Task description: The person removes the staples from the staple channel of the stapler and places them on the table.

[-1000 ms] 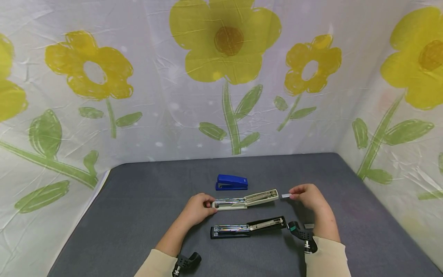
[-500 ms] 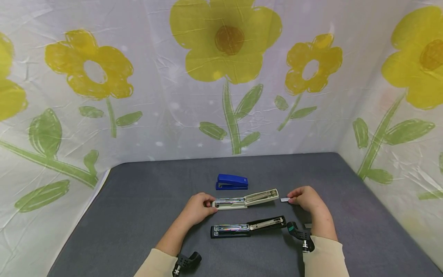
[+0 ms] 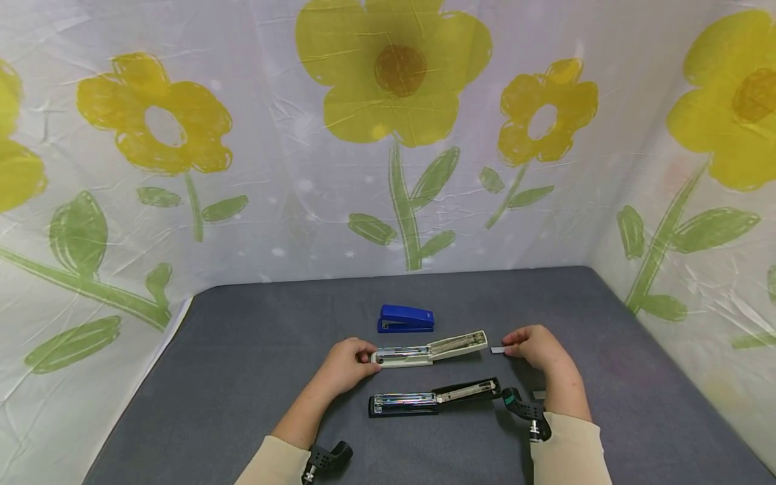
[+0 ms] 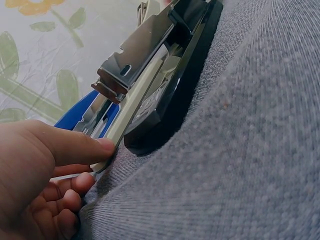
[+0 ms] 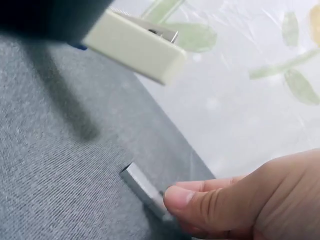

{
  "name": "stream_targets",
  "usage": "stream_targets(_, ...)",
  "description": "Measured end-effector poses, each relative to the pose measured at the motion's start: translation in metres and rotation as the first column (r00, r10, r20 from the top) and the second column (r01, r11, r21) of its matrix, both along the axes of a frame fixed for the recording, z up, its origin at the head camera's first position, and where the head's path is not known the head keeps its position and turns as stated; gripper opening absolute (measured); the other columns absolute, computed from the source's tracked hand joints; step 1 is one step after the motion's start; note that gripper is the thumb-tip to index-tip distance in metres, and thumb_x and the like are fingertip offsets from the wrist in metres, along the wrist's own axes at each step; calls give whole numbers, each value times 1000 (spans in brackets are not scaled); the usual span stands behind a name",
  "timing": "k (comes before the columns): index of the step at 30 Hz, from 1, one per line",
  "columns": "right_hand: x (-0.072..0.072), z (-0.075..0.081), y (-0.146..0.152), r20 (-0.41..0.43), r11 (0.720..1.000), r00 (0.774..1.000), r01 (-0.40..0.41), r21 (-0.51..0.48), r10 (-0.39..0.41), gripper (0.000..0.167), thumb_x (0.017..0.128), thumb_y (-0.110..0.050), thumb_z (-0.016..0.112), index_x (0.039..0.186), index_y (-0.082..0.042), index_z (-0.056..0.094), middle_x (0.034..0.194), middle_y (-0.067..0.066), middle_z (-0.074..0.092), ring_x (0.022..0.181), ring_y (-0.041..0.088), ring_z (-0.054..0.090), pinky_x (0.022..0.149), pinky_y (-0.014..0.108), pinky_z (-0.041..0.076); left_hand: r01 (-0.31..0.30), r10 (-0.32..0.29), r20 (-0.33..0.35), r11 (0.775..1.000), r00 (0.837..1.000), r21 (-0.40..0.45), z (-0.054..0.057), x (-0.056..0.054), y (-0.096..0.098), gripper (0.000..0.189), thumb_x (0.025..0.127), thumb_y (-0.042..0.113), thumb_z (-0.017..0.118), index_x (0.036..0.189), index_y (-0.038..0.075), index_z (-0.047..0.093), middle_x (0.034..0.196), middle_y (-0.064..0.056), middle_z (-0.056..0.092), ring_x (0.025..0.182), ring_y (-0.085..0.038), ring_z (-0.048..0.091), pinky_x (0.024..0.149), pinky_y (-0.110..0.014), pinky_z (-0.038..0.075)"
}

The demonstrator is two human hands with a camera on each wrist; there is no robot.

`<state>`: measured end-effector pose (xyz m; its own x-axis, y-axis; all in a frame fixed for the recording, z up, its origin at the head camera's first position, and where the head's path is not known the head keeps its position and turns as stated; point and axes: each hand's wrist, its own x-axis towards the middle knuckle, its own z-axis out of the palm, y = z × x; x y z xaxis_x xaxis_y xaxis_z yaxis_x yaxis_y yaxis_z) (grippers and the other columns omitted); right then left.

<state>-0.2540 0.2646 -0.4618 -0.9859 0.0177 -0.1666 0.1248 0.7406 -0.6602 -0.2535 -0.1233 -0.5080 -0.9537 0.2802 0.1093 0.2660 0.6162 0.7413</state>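
My left hand (image 3: 345, 366) grips the left end of a cream stapler (image 3: 403, 357), thumb on the near side, fingers on the far side. That stapler is swung wide, its top arm folded out to the right and its metal magazine showing. In the right wrist view, my right hand (image 5: 235, 200) pinches a strip of staples (image 5: 145, 187) between thumb and fingers, low over the cloth. The strip lies just right of the cream stapler's raised arm end (image 5: 140, 47). A black stapler (image 3: 406, 404), likewise swung wide, lies nearer to me.
A blue stapler (image 3: 406, 319), nearly folded together, stands behind the cream one. Another small grey strip (image 3: 539, 395) lies on the dark grey tabletop (image 3: 242, 377) beside my right wrist. A flower-printed sheet (image 3: 291, 202) rises behind the table.
My right hand has come slightly lower and nearer to me with the staple strip, then stays almost still. The left hand and the staplers have not moved.
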Motion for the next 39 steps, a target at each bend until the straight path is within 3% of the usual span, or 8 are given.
stream_targets(9,6,17,-3,-2,1000,1000,-5,-29,5,23,97,-4,67,116,9,68,98,15,68,80,25,58,68,40,50,-1,1,5,1000,1000,-2,-2,-1,0,23,83,8,85,104,0,77,79,2,53,72,-13,49,65,-30,42)
stream_targets(20,14,43,-13,-100,984,995,-47,-171,30,25,102,-16,66,116,5,66,92,16,66,83,33,62,75,46,52,10,-10,1,1000,1000,-10,-1,0,0,23,84,8,84,104,0,77,79,1,54,71,-13,49,65,-30,42)
stream_targets(29,17,59,-30,-164,979,984,-92,-183,62,26,101,-21,68,117,0,66,111,15,70,101,34,69,91,54,52,11,-11,0,1000,1000,-7,1,0,-1,24,84,9,85,104,0,77,78,1,53,71,-13,48,65,-30,42)
stream_targets(39,16,62,-63,-208,953,967,-195,-233,147,37,101,-19,68,132,1,64,121,16,69,108,33,68,90,48,54,10,-10,-13,1000,1000,-17,-1,-1,0,25,83,9,85,105,-1,77,78,2,53,71,-13,49,65,-30,42)
